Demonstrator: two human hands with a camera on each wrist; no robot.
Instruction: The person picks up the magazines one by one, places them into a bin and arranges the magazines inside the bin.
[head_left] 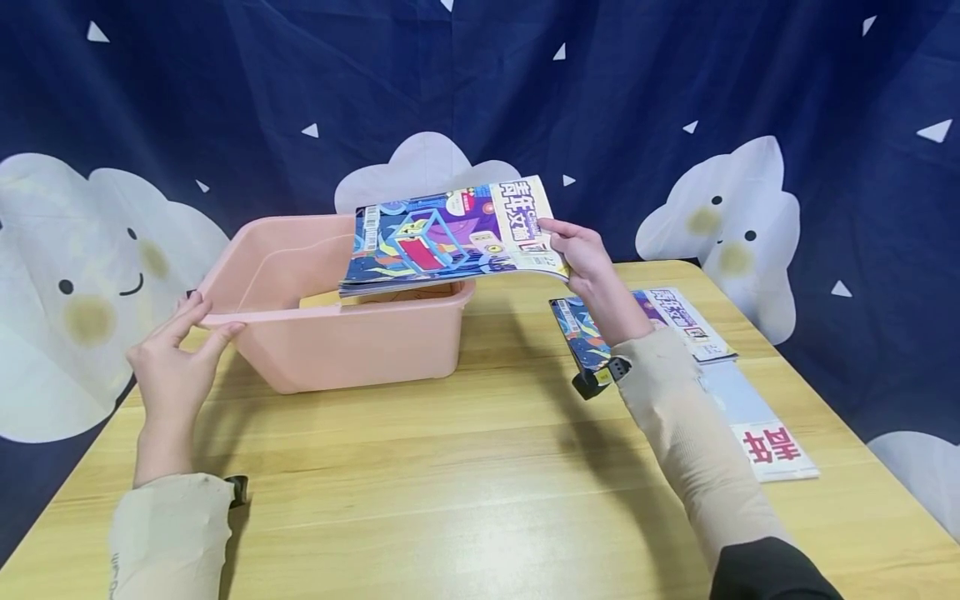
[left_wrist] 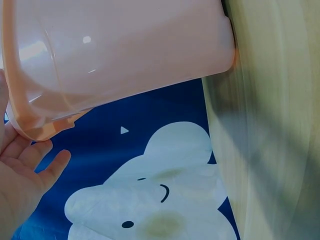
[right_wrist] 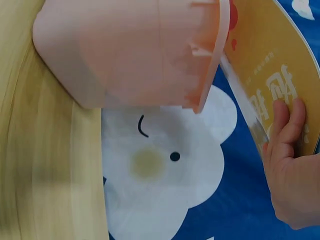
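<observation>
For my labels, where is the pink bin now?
In the head view, the pink bin stands on the table, left of centre, with the left hand holding its near-left corner.

Grip of right hand (head_left: pixel 588 260): magazine (head_left: pixel 450 229) | left, beneath its end: bin (head_left: pixel 360 354) on table (head_left: pixel 420 467) | right, below: other magazines (head_left: pixel 738 396)

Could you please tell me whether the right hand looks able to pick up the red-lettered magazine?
Probably not yet: the right hand grips a colourful magazine, and would likely need to put it down before taking the red-lettered magazine from the table.
</observation>
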